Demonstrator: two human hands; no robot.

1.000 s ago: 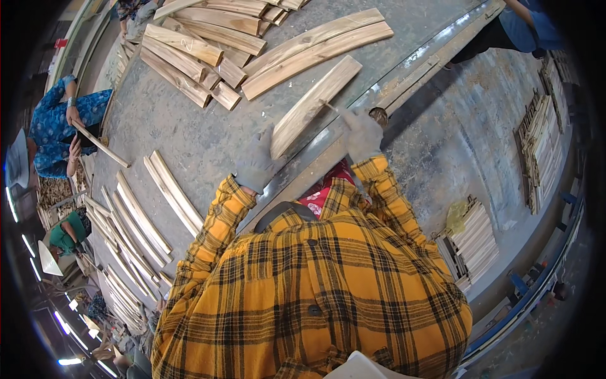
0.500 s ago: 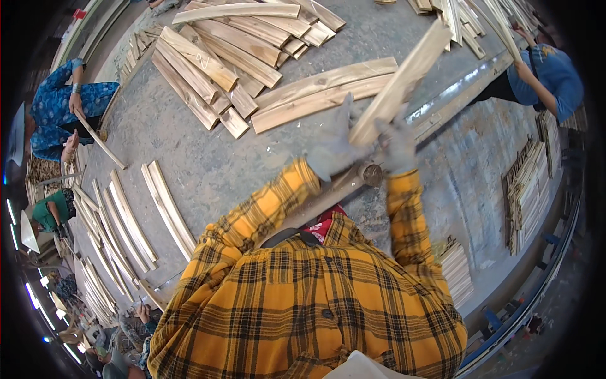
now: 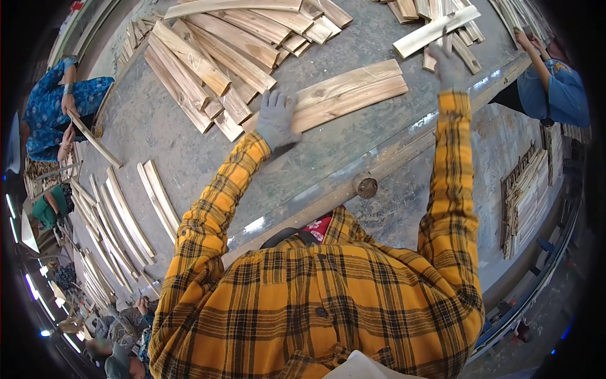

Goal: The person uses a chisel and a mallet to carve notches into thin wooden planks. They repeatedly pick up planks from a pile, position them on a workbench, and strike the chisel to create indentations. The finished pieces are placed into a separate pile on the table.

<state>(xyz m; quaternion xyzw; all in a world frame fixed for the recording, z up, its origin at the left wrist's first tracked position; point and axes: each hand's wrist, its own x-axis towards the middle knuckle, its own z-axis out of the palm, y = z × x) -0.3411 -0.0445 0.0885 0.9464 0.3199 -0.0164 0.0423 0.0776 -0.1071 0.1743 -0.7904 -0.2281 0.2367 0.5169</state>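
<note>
To my left, a fanned heap of tan wooden boards point(image 3: 243, 41) lies on the scuffed grey tabletop point(image 3: 328, 151). Just beside it, the grey-gloved left hand point(image 3: 276, 119) is spread, gripping nothing I can see, over the left end of two slightly curved brown boards point(image 3: 353, 88). Farther right, the blurred grey-gloved right hand point(image 3: 451, 69) is at a long pale wooden plank point(image 3: 420, 36) overlapping a loose smaller pile point(image 3: 468, 55); I can't tell its grip. A careless nudge there could slide the plank askew.
</note>
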